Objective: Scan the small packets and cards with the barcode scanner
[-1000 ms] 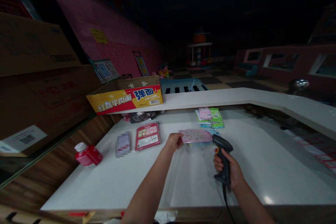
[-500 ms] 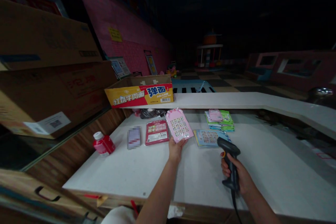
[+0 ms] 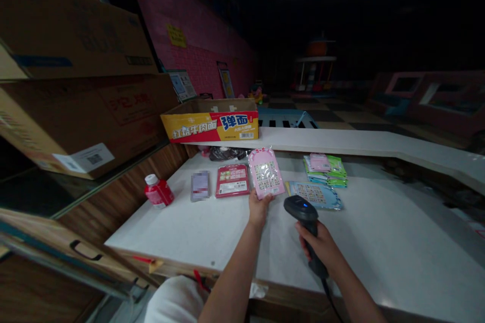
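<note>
The left hand [image 3: 260, 209] held a pink packet [image 3: 265, 174] in clear wrapping by its lower edge. Its grip was pinching this edge, with the thumb laid on the printed face, where a grid of small pictures could be seen. The packet was a little turned, its top leaning to the left, and it was above the far half of the white bench [image 3: 182, 234]; whether it touched the surface, I cannot tell.

The right hand [image 3: 320, 242] was closed around the handle of a dark barcode scanner [image 3: 301, 208], so this grip was wrapped firmly on it. A blue light shone on top of the scanner, and its head was near the lower right corner of the pink packet, with a gap between them. From the handle, a cable [image 3: 330, 297] ran down over the front edge of the bench.

Just to the right of the pink packet lay a light blue packet [image 3: 314, 194], and behind it was a pile of green packets [image 3: 335, 171] with a small pink one on top. To the left lay a red packet [image 3: 232, 180], then a blurred rectangular item [image 3: 200, 185], and then a red bottle [image 3: 159, 193] with a white cap. A yellow and red carton [image 3: 214, 127] stood on the raised ledge [image 3: 322, 139] behind.
</note>
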A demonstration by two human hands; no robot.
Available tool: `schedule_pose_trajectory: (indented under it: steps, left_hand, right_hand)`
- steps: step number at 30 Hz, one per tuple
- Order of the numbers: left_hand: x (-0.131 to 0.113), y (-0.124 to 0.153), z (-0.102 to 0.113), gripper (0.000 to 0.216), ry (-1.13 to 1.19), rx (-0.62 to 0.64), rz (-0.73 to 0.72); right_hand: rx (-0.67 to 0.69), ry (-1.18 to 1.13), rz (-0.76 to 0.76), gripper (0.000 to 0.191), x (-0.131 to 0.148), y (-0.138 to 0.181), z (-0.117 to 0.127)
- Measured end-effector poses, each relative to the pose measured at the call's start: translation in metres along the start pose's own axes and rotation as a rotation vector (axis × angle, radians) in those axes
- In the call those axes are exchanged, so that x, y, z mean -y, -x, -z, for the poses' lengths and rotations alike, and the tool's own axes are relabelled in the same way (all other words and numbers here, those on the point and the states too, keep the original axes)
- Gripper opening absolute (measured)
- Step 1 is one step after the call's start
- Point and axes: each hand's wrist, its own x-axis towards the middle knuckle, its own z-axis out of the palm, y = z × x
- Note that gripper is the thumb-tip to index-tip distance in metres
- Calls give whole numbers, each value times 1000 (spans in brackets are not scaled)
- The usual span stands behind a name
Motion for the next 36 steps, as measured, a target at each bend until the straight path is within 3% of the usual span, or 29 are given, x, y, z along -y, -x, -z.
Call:
schedule_pose_trajectory:
  steps: [4,14,22,29,36]
  left_hand:
    - [1,-2,1,54,-115,-38,6]
    - [-5,1,-1,60,18,7,30]
    - [-6,3,-1,59,8,25,26]
    - [-5,3,-1,61,14,14,36]
    - [-26,6,12,50,-31,-189,-25]
  right_hand:
    - [-3,30,11,44,1,2,4]
    - [-21,-129,-14,41,0,-7,17]
    - [242,-627,-60,40,-17,-36,57]
    - [239,-830,-88,33,-28,-42,66]
    - [222,-833,-90,31,-30,-43,64]
